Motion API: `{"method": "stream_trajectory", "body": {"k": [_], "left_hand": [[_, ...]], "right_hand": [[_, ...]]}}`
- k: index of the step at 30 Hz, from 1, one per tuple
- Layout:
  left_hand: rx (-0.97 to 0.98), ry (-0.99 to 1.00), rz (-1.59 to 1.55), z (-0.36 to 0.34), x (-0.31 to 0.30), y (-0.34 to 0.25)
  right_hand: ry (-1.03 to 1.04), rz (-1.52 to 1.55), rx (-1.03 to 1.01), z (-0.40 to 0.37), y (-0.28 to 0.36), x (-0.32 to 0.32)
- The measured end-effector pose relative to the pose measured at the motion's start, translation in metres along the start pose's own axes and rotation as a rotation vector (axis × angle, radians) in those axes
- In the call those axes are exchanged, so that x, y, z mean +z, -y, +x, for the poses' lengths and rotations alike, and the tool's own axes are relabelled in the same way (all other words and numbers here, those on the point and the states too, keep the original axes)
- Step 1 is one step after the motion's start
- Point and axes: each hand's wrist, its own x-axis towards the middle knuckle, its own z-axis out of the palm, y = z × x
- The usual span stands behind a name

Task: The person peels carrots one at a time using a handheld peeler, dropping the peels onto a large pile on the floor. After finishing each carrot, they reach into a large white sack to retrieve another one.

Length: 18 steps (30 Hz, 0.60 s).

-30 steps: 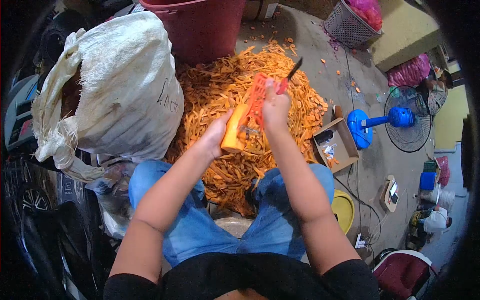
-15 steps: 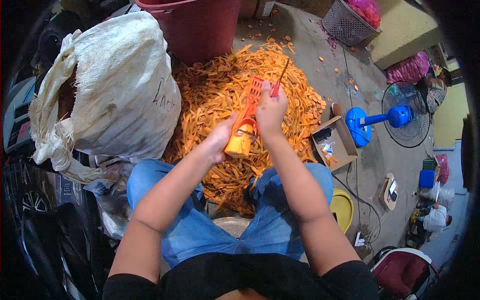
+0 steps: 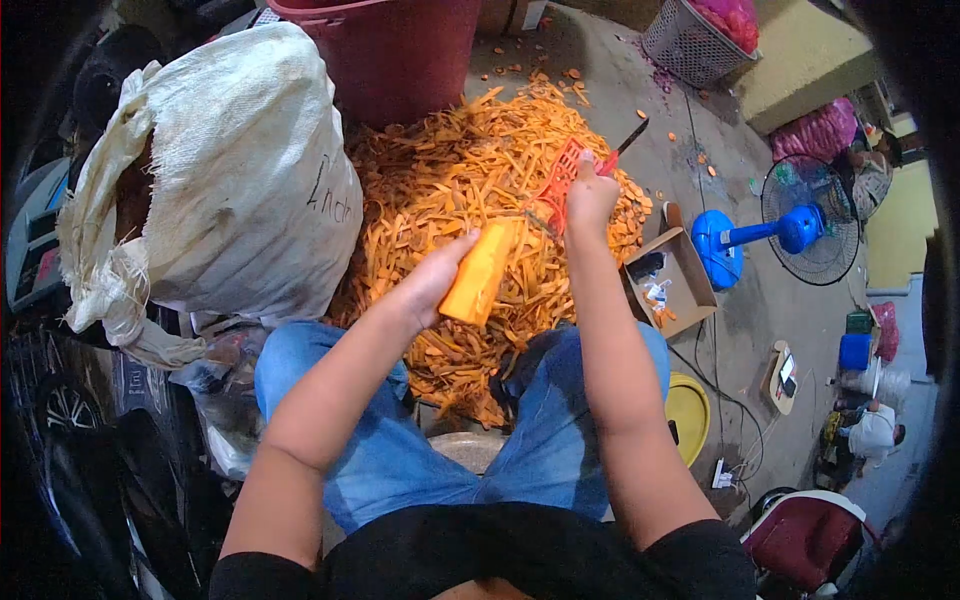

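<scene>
My left hand is closed round a thick, peeled orange carrot, tilted with its far end toward the upper right. In my right hand is a red-orange peeler with a perforated handle; its blade end points down toward the carrot's far end, close to it. A small knife with a red handle and dark blade also sticks out of my right hand, pointing up and right. Both hands are above a large heap of orange peelings.
A white woven sack stands at left, beside a maroon tub. To the right are a cardboard box, a blue fan and a yellow lid. A grey basket stands at the back. A person is far right.
The peeler has moved from around the carrot up and right, past its far end, in my right hand with the knife. My left hand still holds the carrot, now more exposed.
</scene>
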Motion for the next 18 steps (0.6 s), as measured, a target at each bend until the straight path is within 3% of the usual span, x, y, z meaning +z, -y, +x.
{"method": "stream_trajectory", "body": {"k": [4, 7, 9, 10, 11, 12, 13, 18], "left_hand": [[0.108, -0.026, -0.006, 0.001, -0.006, -0.009], [0.245, -0.034, 0.180, 0.002, -0.003, -0.014], [0.448, -0.076, 0.429, 0.006, -0.005, -0.014], [0.448, -0.076, 0.429, 0.004, -0.004, -0.016], [0.545, -0.198, 0.755, 0.000, -0.003, -0.019], [0.635, -0.323, 1.083, -0.003, -0.002, -0.022], [0.707, -0.385, 1.220, -0.003, -0.004, -0.024], [0.824, -0.559, 1.256, -0.005, -0.008, -0.032]], "right_hand": [[0.050, -0.014, -0.119, -0.018, 0.002, 0.012], [0.091, 0.026, -0.266, -0.023, 0.003, 0.011], [0.165, 0.110, -0.268, -0.019, 0.004, 0.008], [0.241, 0.193, -0.269, -0.017, 0.005, 0.006], [0.241, 0.193, -0.269, -0.015, 0.007, 0.002], [0.344, 0.030, -0.291, -0.014, 0.010, -0.002], [0.446, -0.134, -0.312, -0.014, 0.012, -0.004], [0.710, -0.407, -0.477, -0.024, 0.005, -0.002]]}}
